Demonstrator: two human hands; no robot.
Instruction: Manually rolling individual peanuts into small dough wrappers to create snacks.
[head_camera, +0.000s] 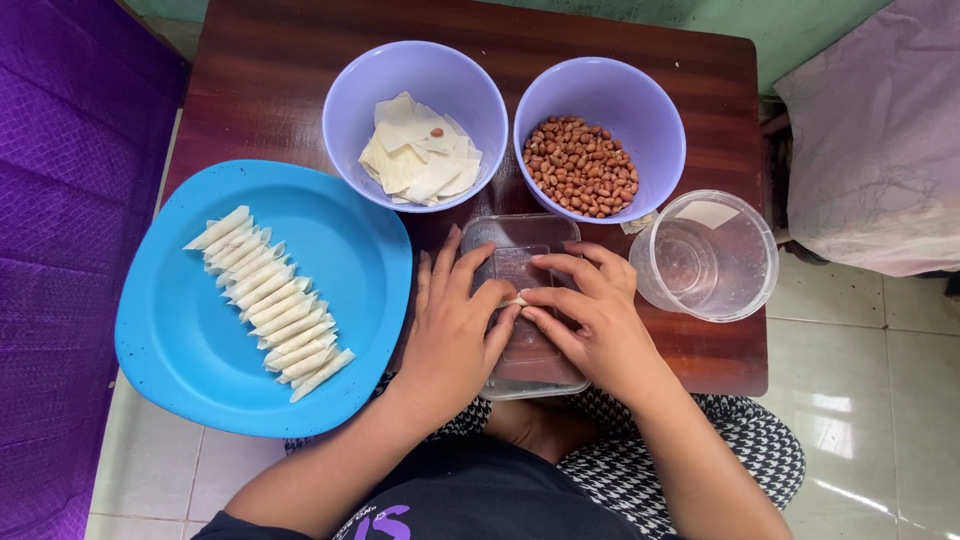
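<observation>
The left hand (455, 325) and right hand (590, 320) meet fingertip to fingertip, pinched together on a small pale wrapper piece (517, 299) held over a clear flat lid (525, 305) on the counter (260, 90). Just beyond stand a lilac bowl of wrappers (350, 110) and a lilac bowl of peanuts (655, 120). A clear tub (740, 290) sits right; a blue plate (190, 350) with rolled pieces (270, 300) lies left.

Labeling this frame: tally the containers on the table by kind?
Purple bowls: 2, wrappers, peanuts
Blue plate: 1
Clear round tub: 1
Clear flat tray: 1, under left hand and right hand
Total: 5
</observation>
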